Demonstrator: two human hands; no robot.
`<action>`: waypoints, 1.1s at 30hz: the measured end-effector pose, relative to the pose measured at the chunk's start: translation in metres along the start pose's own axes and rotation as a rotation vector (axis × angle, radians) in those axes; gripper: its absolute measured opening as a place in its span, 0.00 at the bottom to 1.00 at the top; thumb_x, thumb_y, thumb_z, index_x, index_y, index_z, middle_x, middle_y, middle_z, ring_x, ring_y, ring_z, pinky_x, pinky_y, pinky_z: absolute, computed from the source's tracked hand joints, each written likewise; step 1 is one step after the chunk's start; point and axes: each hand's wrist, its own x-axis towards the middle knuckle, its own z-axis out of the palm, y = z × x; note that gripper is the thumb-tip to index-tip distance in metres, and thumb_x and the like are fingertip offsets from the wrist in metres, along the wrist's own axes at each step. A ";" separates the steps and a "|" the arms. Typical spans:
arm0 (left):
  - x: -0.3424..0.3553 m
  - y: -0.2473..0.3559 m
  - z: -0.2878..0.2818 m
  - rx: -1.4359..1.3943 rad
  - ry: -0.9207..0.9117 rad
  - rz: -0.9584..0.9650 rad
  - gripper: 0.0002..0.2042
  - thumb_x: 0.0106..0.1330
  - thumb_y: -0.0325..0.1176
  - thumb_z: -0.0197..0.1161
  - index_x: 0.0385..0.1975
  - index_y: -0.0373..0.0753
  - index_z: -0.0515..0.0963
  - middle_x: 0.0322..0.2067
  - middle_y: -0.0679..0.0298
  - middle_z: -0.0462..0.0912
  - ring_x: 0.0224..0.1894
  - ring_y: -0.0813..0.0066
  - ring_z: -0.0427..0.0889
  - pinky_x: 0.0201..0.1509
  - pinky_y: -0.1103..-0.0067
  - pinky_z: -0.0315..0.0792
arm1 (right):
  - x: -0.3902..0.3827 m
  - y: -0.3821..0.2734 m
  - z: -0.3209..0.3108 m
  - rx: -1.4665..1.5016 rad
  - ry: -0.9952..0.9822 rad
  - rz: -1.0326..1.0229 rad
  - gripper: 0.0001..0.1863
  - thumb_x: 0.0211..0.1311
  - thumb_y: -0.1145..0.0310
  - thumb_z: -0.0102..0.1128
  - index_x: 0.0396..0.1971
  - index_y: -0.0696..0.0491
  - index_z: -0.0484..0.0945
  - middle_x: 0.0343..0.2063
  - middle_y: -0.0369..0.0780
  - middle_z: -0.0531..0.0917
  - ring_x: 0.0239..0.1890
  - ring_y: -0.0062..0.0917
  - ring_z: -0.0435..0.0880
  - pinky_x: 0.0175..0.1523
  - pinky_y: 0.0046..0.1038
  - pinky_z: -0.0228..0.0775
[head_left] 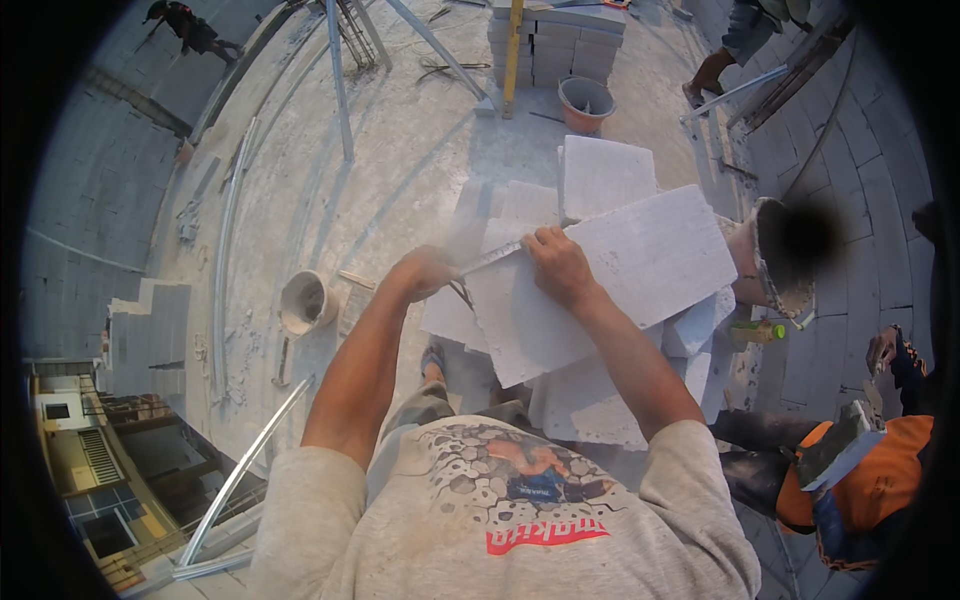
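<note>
A large pale block (650, 250) lies tilted across a pile of similar blocks in front of me. A thin, flat, pale strip with fine marks along it, looking like a measuring tape (492, 258), runs over the block's left part between my hands. My left hand (424, 273) is closed round its lower left end; a small dark piece hangs beside those fingers. The fingers of my right hand (560, 266) are curled and pinch the strip's upper right end against the block. Another block (606, 172) stands behind, and more blocks (590, 405) lie underneath.
A bucket (306, 302) and a hammer (283, 362) are on the floor at left; another bucket (587, 104) stands before stacked blocks (560, 50). A mortar-caked bucket (765, 262) is at right. Beside me, a person in orange (880, 480) has a grey block piece. Metal props (340, 90) stand ahead.
</note>
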 end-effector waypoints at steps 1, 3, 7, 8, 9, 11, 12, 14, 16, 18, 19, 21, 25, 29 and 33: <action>0.001 0.001 -0.001 0.001 -0.014 -0.007 0.19 0.55 0.43 0.62 0.40 0.36 0.84 0.41 0.44 0.83 0.45 0.45 0.82 0.50 0.64 0.74 | 0.000 0.001 0.000 0.002 -0.009 0.000 0.09 0.45 0.81 0.59 0.29 0.57 0.80 0.30 0.41 0.78 0.37 0.34 0.79 0.41 0.29 0.78; 0.002 0.003 -0.002 0.014 -0.030 0.024 0.19 0.54 0.44 0.64 0.39 0.35 0.84 0.40 0.43 0.83 0.45 0.45 0.82 0.50 0.64 0.74 | 0.000 0.001 0.001 0.006 0.021 -0.009 0.08 0.44 0.81 0.59 0.28 0.57 0.79 0.29 0.41 0.78 0.37 0.34 0.79 0.40 0.30 0.79; 0.005 0.005 -0.004 0.009 -0.046 -0.030 0.19 0.54 0.44 0.67 0.37 0.34 0.84 0.40 0.44 0.84 0.44 0.46 0.82 0.49 0.65 0.74 | 0.000 0.000 0.002 0.025 0.002 0.044 0.07 0.44 0.82 0.58 0.26 0.57 0.78 0.30 0.42 0.77 0.37 0.36 0.79 0.39 0.33 0.78; 0.005 0.005 -0.005 0.024 -0.047 -0.023 0.19 0.55 0.44 0.67 0.37 0.34 0.84 0.39 0.44 0.84 0.44 0.46 0.82 0.48 0.65 0.74 | 0.001 -0.001 0.002 0.044 0.004 0.044 0.07 0.44 0.83 0.57 0.26 0.57 0.78 0.29 0.42 0.77 0.38 0.37 0.79 0.39 0.34 0.78; 0.005 0.005 -0.005 0.041 -0.048 -0.015 0.19 0.55 0.44 0.67 0.37 0.34 0.84 0.39 0.44 0.84 0.43 0.46 0.82 0.48 0.65 0.74 | 0.001 -0.002 0.002 0.063 0.027 0.049 0.07 0.44 0.83 0.56 0.26 0.58 0.77 0.29 0.43 0.77 0.38 0.38 0.78 0.39 0.36 0.77; 0.004 0.005 -0.006 0.053 -0.041 0.011 0.19 0.55 0.44 0.67 0.37 0.34 0.84 0.39 0.45 0.84 0.42 0.47 0.82 0.46 0.65 0.74 | 0.003 -0.005 0.002 0.071 -0.010 0.055 0.07 0.43 0.84 0.55 0.25 0.58 0.76 0.29 0.43 0.76 0.38 0.38 0.78 0.39 0.36 0.77; 0.003 0.005 -0.007 0.047 -0.031 0.029 0.18 0.55 0.44 0.67 0.36 0.34 0.84 0.38 0.45 0.84 0.41 0.47 0.82 0.46 0.65 0.74 | 0.003 -0.006 0.001 0.076 0.001 0.050 0.07 0.43 0.84 0.55 0.24 0.58 0.76 0.29 0.43 0.76 0.38 0.38 0.78 0.39 0.36 0.77; 0.001 0.007 -0.008 0.061 -0.033 0.044 0.18 0.56 0.44 0.67 0.36 0.34 0.84 0.38 0.45 0.84 0.40 0.47 0.82 0.45 0.65 0.74 | 0.004 -0.007 0.001 0.061 -0.025 0.053 0.07 0.43 0.84 0.56 0.24 0.58 0.76 0.29 0.43 0.76 0.38 0.38 0.78 0.39 0.35 0.77; -0.002 0.010 -0.009 0.099 -0.055 0.040 0.18 0.56 0.44 0.67 0.37 0.34 0.84 0.37 0.46 0.84 0.38 0.48 0.82 0.43 0.65 0.74 | 0.003 -0.008 0.000 0.049 -0.034 0.042 0.07 0.42 0.84 0.56 0.24 0.59 0.76 0.29 0.43 0.76 0.38 0.38 0.78 0.38 0.35 0.77; -0.005 0.013 -0.008 0.091 -0.044 0.062 0.16 0.57 0.41 0.67 0.37 0.34 0.84 0.35 0.47 0.85 0.35 0.50 0.82 0.42 0.65 0.73 | 0.001 -0.009 -0.002 0.034 -0.036 0.034 0.07 0.42 0.84 0.56 0.24 0.59 0.76 0.29 0.44 0.76 0.38 0.38 0.78 0.38 0.35 0.77; -0.008 0.015 -0.007 0.088 -0.035 0.074 0.16 0.57 0.40 0.66 0.37 0.33 0.84 0.34 0.47 0.85 0.34 0.52 0.81 0.41 0.65 0.73 | -0.001 -0.009 -0.003 0.026 -0.045 0.028 0.07 0.42 0.83 0.56 0.24 0.59 0.76 0.29 0.44 0.76 0.38 0.38 0.78 0.37 0.35 0.77; -0.013 0.017 -0.003 -0.025 -0.053 -0.022 0.14 0.57 0.37 0.66 0.36 0.32 0.84 0.30 0.50 0.84 0.31 0.58 0.80 0.39 0.67 0.72 | -0.005 -0.011 -0.006 0.012 -0.054 0.027 0.07 0.42 0.83 0.56 0.25 0.58 0.76 0.29 0.44 0.76 0.38 0.38 0.78 0.36 0.35 0.78; -0.031 0.016 0.014 -0.197 -0.068 -0.151 0.10 0.58 0.32 0.66 0.32 0.31 0.83 0.24 0.57 0.81 0.28 0.69 0.78 0.36 0.71 0.71 | -0.020 -0.017 -0.015 0.016 -0.096 0.041 0.06 0.44 0.83 0.58 0.25 0.58 0.77 0.29 0.44 0.77 0.39 0.36 0.79 0.37 0.32 0.80; -0.046 0.017 0.027 -0.246 -0.088 -0.104 0.09 0.58 0.32 0.66 0.32 0.32 0.84 0.23 0.62 0.81 0.28 0.71 0.78 0.36 0.72 0.71 | -0.042 -0.026 -0.025 0.033 -0.116 0.042 0.06 0.43 0.83 0.57 0.25 0.58 0.76 0.28 0.44 0.77 0.37 0.36 0.79 0.36 0.32 0.79; -0.068 0.025 0.053 -0.318 -0.163 -0.148 0.11 0.59 0.35 0.67 0.33 0.32 0.85 0.23 0.62 0.82 0.27 0.73 0.78 0.36 0.73 0.71 | -0.070 -0.033 -0.040 0.078 -0.095 0.047 0.06 0.43 0.83 0.58 0.24 0.59 0.76 0.28 0.44 0.77 0.36 0.35 0.78 0.37 0.32 0.78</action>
